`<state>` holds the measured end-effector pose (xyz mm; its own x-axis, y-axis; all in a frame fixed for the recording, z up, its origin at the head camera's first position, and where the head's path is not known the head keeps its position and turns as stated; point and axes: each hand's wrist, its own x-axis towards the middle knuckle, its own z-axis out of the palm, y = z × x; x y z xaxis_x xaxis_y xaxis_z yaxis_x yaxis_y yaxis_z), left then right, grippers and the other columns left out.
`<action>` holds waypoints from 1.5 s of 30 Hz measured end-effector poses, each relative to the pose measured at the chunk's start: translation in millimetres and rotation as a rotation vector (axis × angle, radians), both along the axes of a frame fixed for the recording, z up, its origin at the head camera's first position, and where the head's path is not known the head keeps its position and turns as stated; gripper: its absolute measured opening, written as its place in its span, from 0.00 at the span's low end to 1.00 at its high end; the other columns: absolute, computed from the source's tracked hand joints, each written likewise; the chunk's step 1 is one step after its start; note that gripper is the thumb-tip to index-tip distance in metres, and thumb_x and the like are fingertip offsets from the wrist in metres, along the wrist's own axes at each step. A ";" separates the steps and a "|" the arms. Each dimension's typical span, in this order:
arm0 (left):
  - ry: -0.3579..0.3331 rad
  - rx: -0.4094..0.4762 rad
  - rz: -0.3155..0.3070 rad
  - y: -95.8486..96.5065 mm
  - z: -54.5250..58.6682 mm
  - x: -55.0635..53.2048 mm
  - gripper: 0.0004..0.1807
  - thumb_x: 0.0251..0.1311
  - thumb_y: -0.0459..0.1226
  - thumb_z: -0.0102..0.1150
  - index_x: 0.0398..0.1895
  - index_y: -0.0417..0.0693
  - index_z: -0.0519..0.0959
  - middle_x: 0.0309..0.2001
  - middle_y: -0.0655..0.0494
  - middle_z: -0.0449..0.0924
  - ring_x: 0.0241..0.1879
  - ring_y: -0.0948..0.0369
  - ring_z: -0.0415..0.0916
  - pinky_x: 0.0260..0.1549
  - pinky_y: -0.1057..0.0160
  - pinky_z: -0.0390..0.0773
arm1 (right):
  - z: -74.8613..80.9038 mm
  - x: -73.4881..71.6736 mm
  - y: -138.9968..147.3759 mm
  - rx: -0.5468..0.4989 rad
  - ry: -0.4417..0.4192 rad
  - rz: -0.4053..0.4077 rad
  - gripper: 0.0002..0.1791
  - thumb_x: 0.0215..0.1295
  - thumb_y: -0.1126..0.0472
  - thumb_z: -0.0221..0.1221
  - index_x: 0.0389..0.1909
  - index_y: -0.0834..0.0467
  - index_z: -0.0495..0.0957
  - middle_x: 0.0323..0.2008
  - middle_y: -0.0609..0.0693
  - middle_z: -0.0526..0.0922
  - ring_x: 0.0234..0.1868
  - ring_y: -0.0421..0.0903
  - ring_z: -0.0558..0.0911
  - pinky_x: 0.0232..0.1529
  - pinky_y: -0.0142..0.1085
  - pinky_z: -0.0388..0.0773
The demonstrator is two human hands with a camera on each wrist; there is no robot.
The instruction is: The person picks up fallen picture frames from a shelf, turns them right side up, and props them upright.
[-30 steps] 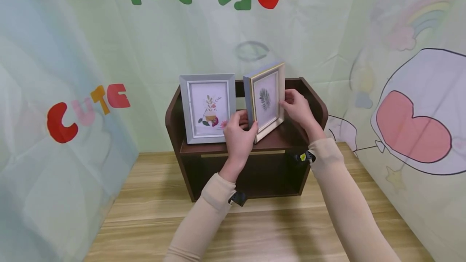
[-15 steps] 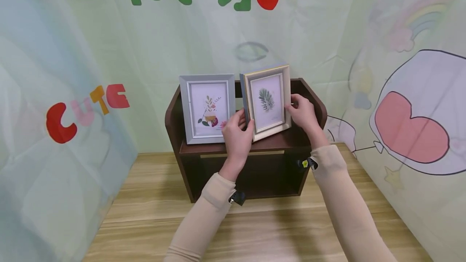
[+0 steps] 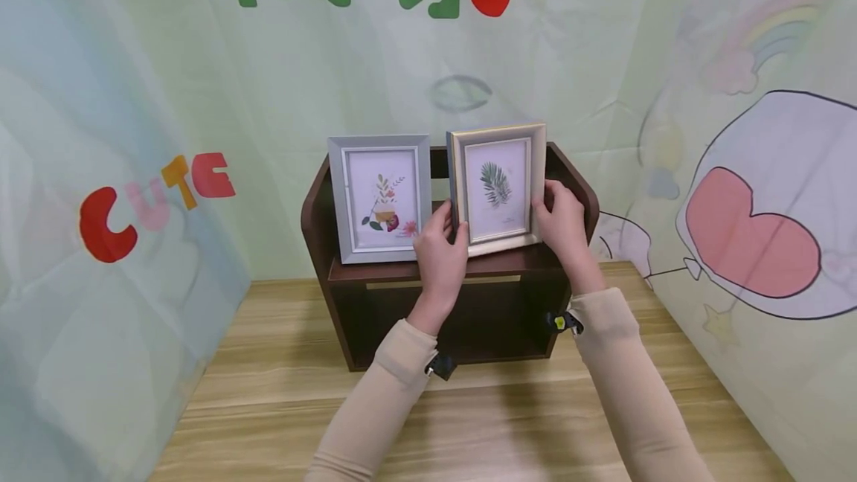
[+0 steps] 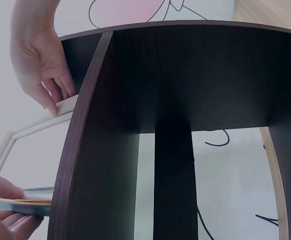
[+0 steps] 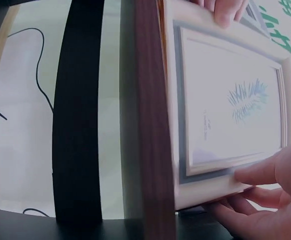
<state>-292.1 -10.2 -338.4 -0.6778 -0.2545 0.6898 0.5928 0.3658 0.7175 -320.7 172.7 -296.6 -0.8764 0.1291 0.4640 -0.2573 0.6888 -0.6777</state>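
A cream picture frame (image 3: 495, 188) with a green leaf print stands nearly upright on the top shelf of a dark brown rack (image 3: 315, 229). My left hand (image 3: 442, 251) pinches its left edge, thumb in front and fingers behind. On the opposite edge, my right hand (image 3: 564, 222) grips it the same way; the right wrist view shows the thumb on the front border and fingers (image 5: 240, 212) curled behind. Just left of it stands a grey-blue picture frame (image 3: 384, 199) with a flower print, close beside my left hand.
The rack stands on a wood-grain table (image 3: 268, 393), with an open lower compartment (image 3: 469, 326) below the shelf. Printed cloth (image 3: 281, 80) hangs close behind it and along both sides.
The cream picture frame has turned from an angled stance to face forward, its right edge swinging right and toward me. My right hand moved with it; my left hand stayed nearly in place.
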 end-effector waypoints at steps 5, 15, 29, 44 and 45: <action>-0.016 -0.018 0.008 3.4 1.8 -2.0 0.19 0.58 0.27 0.59 0.54 0.31 0.76 0.48 0.37 0.80 0.48 0.52 0.81 0.46 0.65 0.80 | -7.9 9.5 -2.5 -0.022 0.097 -0.058 0.20 0.67 0.65 0.53 0.58 0.68 0.70 0.49 0.66 0.77 0.51 0.60 0.78 0.56 0.50 0.71; -0.010 -0.058 0.044 7.9 3.0 -5.6 0.18 0.59 0.26 0.56 0.53 0.31 0.76 0.48 0.37 0.80 0.48 0.51 0.81 0.45 0.65 0.81 | -18.5 22.1 -7.6 -0.088 0.278 -0.142 0.18 0.63 0.67 0.56 0.53 0.69 0.75 0.45 0.65 0.81 0.45 0.59 0.82 0.50 0.49 0.75; -0.042 -0.040 0.055 4.8 4.3 -5.1 0.18 0.60 0.27 0.56 0.54 0.32 0.75 0.48 0.38 0.80 0.48 0.51 0.81 0.45 0.63 0.81 | -20.2 23.3 -16.7 -0.143 0.290 -0.163 0.17 0.63 0.67 0.57 0.53 0.68 0.76 0.45 0.64 0.81 0.45 0.56 0.83 0.45 0.47 0.80; -0.031 0.007 0.002 -2.4 -3.4 4.7 0.21 0.59 0.30 0.59 0.56 0.33 0.75 0.53 0.40 0.79 0.53 0.53 0.79 0.49 0.67 0.78 | -23.2 28.7 -13.3 -0.137 0.261 -0.112 0.20 0.64 0.65 0.57 0.56 0.69 0.73 0.50 0.65 0.80 0.48 0.58 0.82 0.48 0.47 0.80; -0.021 0.003 -0.004 -4.7 -4.9 8.2 0.21 0.59 0.31 0.60 0.56 0.33 0.74 0.54 0.41 0.79 0.53 0.54 0.78 0.50 0.67 0.77 | -23.7 31.8 -12.4 -0.140 0.255 -0.102 0.20 0.64 0.64 0.57 0.56 0.69 0.73 0.51 0.65 0.80 0.49 0.58 0.82 0.49 0.47 0.80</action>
<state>-283.9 -14.9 -343.3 -0.6932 -0.2540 0.6745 0.5789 0.3613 0.7310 -288.9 160.3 -320.3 -0.7129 0.2887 0.6390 -0.3661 0.6240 -0.6904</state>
